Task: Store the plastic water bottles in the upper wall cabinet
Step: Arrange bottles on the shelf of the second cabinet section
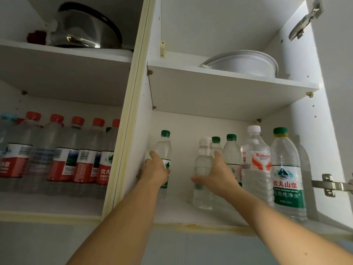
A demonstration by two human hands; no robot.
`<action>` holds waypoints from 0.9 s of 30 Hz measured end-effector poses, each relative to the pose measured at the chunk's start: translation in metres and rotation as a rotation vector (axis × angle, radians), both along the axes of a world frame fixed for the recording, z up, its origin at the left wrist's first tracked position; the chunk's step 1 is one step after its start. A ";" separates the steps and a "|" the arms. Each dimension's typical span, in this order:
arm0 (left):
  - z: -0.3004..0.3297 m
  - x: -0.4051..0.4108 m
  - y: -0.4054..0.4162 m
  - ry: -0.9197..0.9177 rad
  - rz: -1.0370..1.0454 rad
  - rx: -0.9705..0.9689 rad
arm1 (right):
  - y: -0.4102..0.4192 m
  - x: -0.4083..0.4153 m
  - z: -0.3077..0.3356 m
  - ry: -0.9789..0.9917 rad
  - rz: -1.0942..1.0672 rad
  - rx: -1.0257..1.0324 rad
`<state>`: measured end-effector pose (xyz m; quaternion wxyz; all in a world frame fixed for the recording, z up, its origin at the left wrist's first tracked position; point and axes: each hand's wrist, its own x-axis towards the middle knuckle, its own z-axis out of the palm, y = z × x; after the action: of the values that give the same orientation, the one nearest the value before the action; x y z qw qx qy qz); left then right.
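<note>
White cabinet shelf (177, 217), left grip (156, 170) clasping green-capped bottle (164, 148), right grip (214, 174) clasping clear-capped bottle (203, 180)

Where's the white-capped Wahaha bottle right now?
The Wahaha bottle stands on the right cabinet's lower shelf, between a small green-capped bottle and the large green-label bottle at far right.

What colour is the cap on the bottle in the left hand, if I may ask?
Green, on the small clear plastic bottle, head view.

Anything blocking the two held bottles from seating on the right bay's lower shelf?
Nothing visible. Left hand grips a green-capped bottle; right hand grips a clear-capped bottle. Bare lower shelf lies between and before them.
</note>
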<state>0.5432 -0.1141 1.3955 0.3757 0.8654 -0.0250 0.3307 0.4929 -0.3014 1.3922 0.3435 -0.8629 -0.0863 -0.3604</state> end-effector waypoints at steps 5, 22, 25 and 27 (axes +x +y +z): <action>-0.001 0.000 0.001 -0.016 -0.012 -0.011 | -0.003 0.008 0.015 0.136 0.088 -0.023; 0.001 0.008 -0.004 -0.004 0.487 0.899 | 0.023 0.074 0.039 0.262 0.126 -0.282; 0.013 0.006 0.001 -0.003 0.705 1.192 | 0.032 0.081 0.041 0.279 0.154 -0.299; 0.022 0.005 0.005 0.006 0.761 1.331 | 0.039 0.082 0.045 0.317 0.178 -0.294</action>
<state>0.5484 -0.1088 1.4173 -0.3643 0.8590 0.0818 0.3503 0.5745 -0.2626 1.4377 0.2540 -0.9384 -0.1586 -0.1723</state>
